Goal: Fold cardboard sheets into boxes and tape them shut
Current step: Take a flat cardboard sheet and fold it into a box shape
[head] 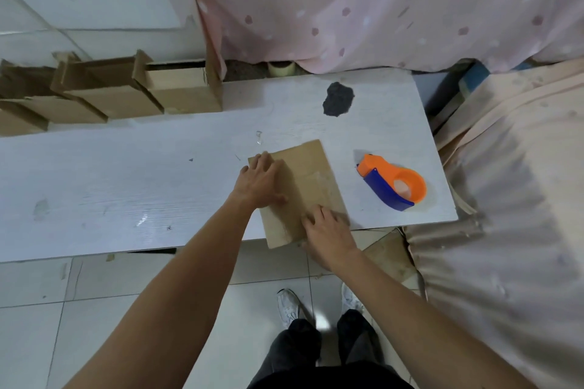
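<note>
Both hands, left hand point(260, 181) and right hand point(327, 229), press fingers spread flat on the cardboard sheet point(298, 189) overhanging the table's point(126, 174) near edge; it looks light, stiff, best gripped by its edges.

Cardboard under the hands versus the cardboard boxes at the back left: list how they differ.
1. The cardboard sheet lies flat; the boxes stand folded up.
2. The sheet overhangs the table's near edge; the boxes line its far edge.
3. The left hand and right hand press the sheet; nobody touches the boxes.
Both are brown.
</note>
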